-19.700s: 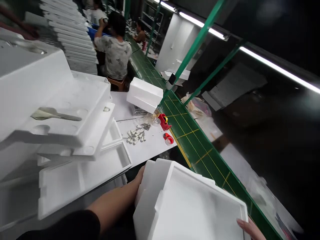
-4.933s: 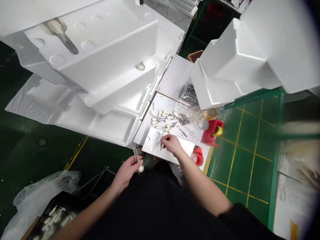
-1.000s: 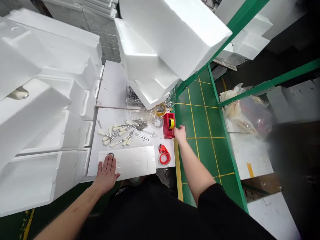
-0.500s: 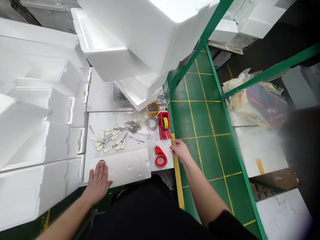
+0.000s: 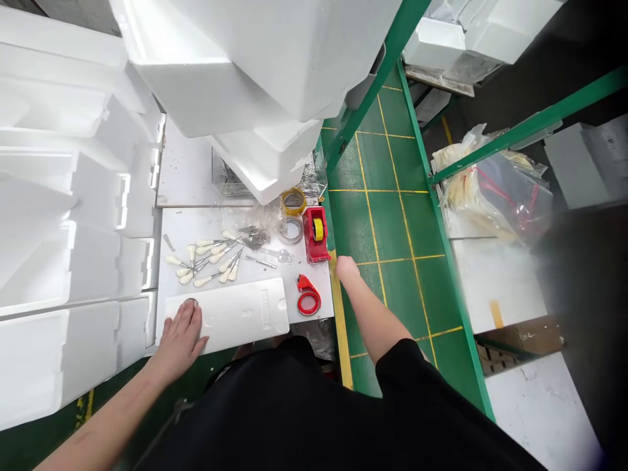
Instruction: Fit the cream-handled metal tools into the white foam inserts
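Note:
My left hand lies flat, fingers stretched out, on the left end of a white foam lid. At its fingertips a small round metal piece partly shows. Off the table's right edge, my right hand is bent away with its fingers hidden, just below a red tape dispenser holding a yellow-cored roll. A red hand-held tape dispenser lies right of the lid.
White-handled metal tools lie beyond the lid, near a grey tape roll and a yellow tape roll. Foam boxes are stacked left, and more foam boxes overhang the back. A green post stands at right.
My right hand showed bent fingertips by the dispenser with a thin pale strip; now it is turned down and its fingers are hidden. My left hand stays on the lid. The view has shifted.

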### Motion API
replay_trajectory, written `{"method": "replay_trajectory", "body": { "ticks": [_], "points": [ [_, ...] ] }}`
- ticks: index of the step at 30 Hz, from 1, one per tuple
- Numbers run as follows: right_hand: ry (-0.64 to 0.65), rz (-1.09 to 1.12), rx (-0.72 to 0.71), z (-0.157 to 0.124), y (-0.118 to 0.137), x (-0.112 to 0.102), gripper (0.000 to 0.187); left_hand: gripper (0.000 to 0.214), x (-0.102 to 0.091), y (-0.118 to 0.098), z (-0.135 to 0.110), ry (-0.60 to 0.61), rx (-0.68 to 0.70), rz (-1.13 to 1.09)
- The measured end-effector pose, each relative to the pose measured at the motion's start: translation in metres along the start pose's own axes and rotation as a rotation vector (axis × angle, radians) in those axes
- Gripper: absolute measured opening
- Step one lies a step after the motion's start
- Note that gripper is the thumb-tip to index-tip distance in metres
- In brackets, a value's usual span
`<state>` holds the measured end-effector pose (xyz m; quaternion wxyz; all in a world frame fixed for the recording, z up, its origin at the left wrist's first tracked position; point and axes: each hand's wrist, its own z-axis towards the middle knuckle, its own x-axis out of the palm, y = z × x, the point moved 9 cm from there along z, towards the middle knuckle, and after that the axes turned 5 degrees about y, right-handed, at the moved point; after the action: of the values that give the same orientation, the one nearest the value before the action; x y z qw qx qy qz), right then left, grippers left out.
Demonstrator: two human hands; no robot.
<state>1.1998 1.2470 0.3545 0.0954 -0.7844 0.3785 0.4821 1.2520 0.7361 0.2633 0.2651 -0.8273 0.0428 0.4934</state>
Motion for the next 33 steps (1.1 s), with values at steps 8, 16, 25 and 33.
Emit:
{"method": "replay_trajectory", "body": {
  "ticks": [8,16,25,33],
  "points": [
    [-0.108,0.018,-0.463,-0.167,0.098,-0.049,0.035,0.052,-0.112,-0.075,-0.017,-0.081,0.210,-0.456],
    [0.343,0.333,-0.522,-0.301,0.212,0.108,0.042,0.051,-0.137,-0.100,-0.100,0.049,0.332,-1.116],
    [0.497,0.200,-0.518,-0.322,0.245,0.217,0.040,0.037,-0.048,-0.006,-0.125,0.102,-0.067,-1.801],
    [0.493,0.160,-0.568,-0.329,0.259,0.227,0.020,0.025,-0.041,0.040,-0.118,-0.056,-0.207,-1.732]
  ]
}}
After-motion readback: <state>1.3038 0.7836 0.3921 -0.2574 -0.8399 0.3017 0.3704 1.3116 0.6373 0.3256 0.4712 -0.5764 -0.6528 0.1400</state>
